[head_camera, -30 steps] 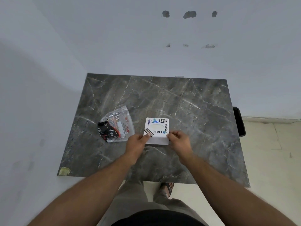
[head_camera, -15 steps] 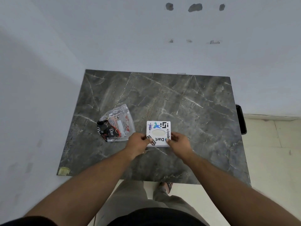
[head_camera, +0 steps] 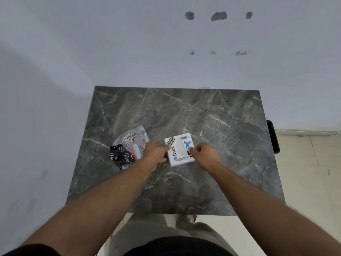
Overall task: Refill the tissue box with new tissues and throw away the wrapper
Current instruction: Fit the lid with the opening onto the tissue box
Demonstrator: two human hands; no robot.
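Note:
A white square tissue box (head_camera: 180, 149) with stickers and an oval slot on top sits near the middle of the dark marble table (head_camera: 203, 115). My left hand (head_camera: 156, 150) grips its left side. My right hand (head_camera: 203, 152) holds its right side, fingertips on the top face. The box is turned at an angle, its "Dart" lettering running sideways. A crumpled clear plastic wrapper (head_camera: 129, 147) with black and red print lies on the table just left of my left hand, partly behind it.
The table stands in a corner, with white walls on the left and at the back. A black bin (head_camera: 273, 136) shows past the table's right edge, on the pale tiled floor. My legs and a sandalled foot (head_camera: 190, 218) are below the front edge.
Both hands have rotated the tissue box about a quarter turn on the table; the lettering now runs sideways. The wrapper has stayed put.

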